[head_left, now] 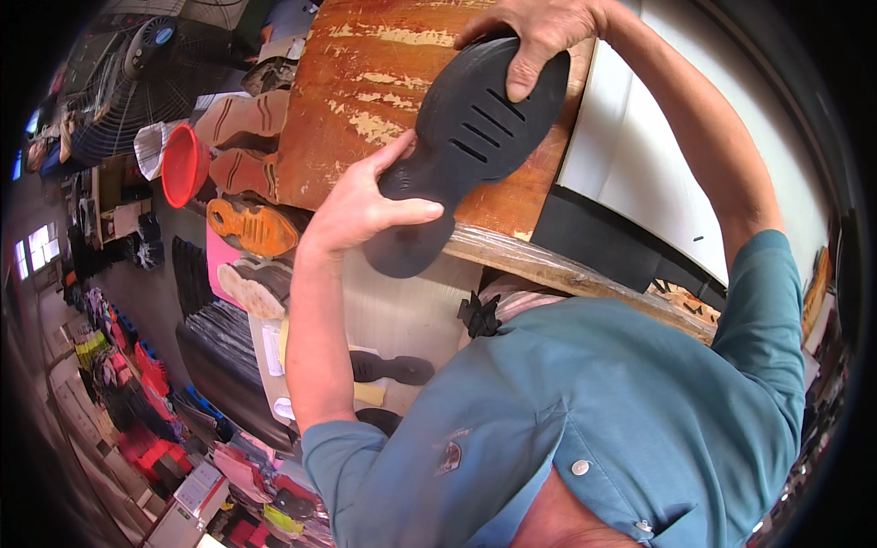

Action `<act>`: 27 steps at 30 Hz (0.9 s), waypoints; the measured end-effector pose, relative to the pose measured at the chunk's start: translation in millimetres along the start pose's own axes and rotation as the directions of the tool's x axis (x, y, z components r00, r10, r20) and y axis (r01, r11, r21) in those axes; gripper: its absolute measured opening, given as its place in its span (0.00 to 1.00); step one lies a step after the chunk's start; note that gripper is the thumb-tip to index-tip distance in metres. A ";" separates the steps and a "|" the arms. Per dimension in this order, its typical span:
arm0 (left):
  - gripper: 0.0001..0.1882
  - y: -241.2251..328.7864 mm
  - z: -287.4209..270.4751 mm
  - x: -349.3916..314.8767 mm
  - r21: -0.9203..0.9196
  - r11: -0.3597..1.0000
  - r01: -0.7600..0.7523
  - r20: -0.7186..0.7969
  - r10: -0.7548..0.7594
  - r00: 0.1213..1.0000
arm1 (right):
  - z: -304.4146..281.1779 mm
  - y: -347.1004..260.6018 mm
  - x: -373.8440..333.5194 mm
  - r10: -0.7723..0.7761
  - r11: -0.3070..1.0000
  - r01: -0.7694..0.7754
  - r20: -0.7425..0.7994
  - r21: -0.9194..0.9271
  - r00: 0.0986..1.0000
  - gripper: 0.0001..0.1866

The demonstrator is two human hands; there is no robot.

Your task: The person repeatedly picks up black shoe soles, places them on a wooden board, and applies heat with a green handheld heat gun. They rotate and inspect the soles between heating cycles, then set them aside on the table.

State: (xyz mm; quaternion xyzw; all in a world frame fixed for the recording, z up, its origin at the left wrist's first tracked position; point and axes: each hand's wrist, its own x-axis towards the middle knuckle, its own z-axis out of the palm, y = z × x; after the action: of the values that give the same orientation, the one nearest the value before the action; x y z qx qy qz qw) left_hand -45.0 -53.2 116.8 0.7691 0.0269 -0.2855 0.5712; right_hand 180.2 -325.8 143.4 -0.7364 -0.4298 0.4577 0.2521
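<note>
A black shoe sole (457, 137) with several slots cut through its wide end is held slantwise above the worn wooden board (365, 82). My left hand (370, 201) grips its narrow waist, thumb across the upper face. At the wide far end my right hand (544, 36) is closed on the edge, with its thumb pressed on top near the slots. The fingers under the sole are hidden.
Left of the board lie sole-shaped pieces, among them an orange slotted one (251, 228), beside a red bowl (184, 166). A large fan (137, 82) stands at the far left. A white panel (658, 146) borders the board's right. Dark soles (393, 368) lie below my left forearm.
</note>
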 end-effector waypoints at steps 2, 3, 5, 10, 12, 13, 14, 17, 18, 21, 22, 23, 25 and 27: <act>0.61 -5.8 -6.5 4.9 -0.084 0.996 0.027 0.031 -0.025 0.999 | -1.6 5.2 6.4 0.015 1.000 -0.015 -0.008 -0.017 1.000 0.62; 0.61 -7.4 -9.8 6.5 -0.120 0.991 0.058 0.041 -0.054 0.998 | -2.7 6.9 9.6 0.013 0.999 -0.014 0.015 0.030 1.000 0.62; 0.60 -7.6 -15.6 10.0 -0.232 0.968 0.101 0.125 -0.073 0.989 | -5.3 9.2 16.3 0.006 0.993 -0.012 0.057 0.120 0.998 0.62; 0.57 0.1 -17.2 10.3 -0.260 0.954 0.148 0.145 -0.113 0.983 | -8.9 16.5 25.8 -0.025 0.976 -0.006 0.136 0.219 0.990 0.56; 0.56 2.4 -16.9 9.8 -0.250 0.959 0.137 0.144 -0.103 0.984 | -7.9 20.0 28.3 -0.034 0.963 -0.005 0.141 0.269 0.989 0.54; 0.56 2.8 -16.7 9.8 -0.263 0.957 0.120 0.146 -0.083 0.986 | -7.0 21.3 29.5 -0.038 0.955 -0.006 0.144 0.296 0.989 0.54; 0.56 3.1 -16.6 10.0 -0.242 0.960 0.139 0.142 -0.107 0.984 | -5.9 22.0 30.8 -0.030 0.950 -0.019 0.152 0.311 0.988 0.54; 0.56 5.3 -16.1 10.9 -0.211 0.968 0.136 0.125 -0.111 0.986 | -5.3 19.3 30.1 -0.017 0.944 -0.036 0.158 0.329 0.987 0.54; 0.56 6.9 -14.9 10.7 -0.190 0.974 0.123 0.121 -0.101 0.987 | -5.8 17.0 27.5 -0.016 0.947 -0.033 0.151 0.320 0.988 0.54; 0.57 16.9 -10.8 4.7 0.022 1.000 0.002 0.055 -0.004 0.998 | -9.0 8.5 10.1 -0.011 0.984 -0.006 0.095 0.179 0.995 0.56; 0.57 20.9 -8.8 0.5 0.113 0.993 -0.030 0.025 0.027 0.999 | -8.2 5.9 2.8 -0.010 0.994 0.001 0.074 0.111 0.997 0.57; 0.57 24.2 -6.5 -4.9 0.327 0.940 -0.096 -0.050 0.118 0.992 | -4.2 4.3 -4.2 -0.110 0.994 0.110 -0.064 0.000 0.992 0.58; 0.58 29.1 -4.3 -14.8 0.705 0.692 -0.156 -0.146 0.357 0.922 | 5.9 4.0 -19.8 -0.345 0.927 0.274 -0.290 -0.257 0.893 0.60; 0.62 26.9 -3.1 -10.9 0.814 0.567 -0.124 -0.157 0.421 0.894 | 23.8 8.5 -27.3 -0.319 0.912 0.158 -0.411 -0.379 0.854 0.63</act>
State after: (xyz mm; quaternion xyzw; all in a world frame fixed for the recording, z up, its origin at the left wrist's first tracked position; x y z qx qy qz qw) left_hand -42.9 -56.6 145.8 0.9710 -0.1256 -0.0403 0.1996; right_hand 156.7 -354.1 138.6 -0.7959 -0.5168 0.1539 0.2751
